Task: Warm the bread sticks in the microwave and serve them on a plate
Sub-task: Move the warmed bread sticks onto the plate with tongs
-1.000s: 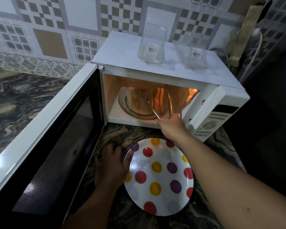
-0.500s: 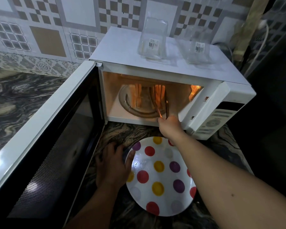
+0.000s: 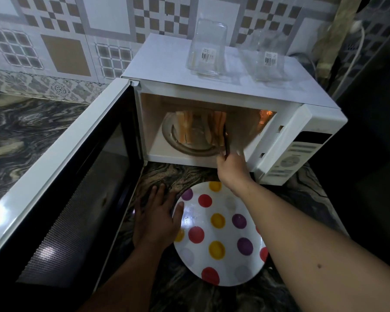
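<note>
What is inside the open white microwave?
On the glass turntable lie pale bread sticks. The right hand reaches in with dark tongs. The roof hides the cavity's back.

The microwave [image 3: 223, 91] cavity mouth stands open, its door [image 3: 61, 188] swung wide and walling off the left. The right hand [image 3: 231, 168] with tongs [image 3: 224, 140] fills the opening's right part; the left part is free. Below, the polka-dot plate [image 3: 221, 235] and flat left hand [image 3: 155, 219] cover the bench [image 3: 171, 176].

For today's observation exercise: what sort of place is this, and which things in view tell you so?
Most likely a home kitchen: an open microwave stands on a marbled stone counter against a patterned tiled wall, with a polka-dot plate in front.
</note>
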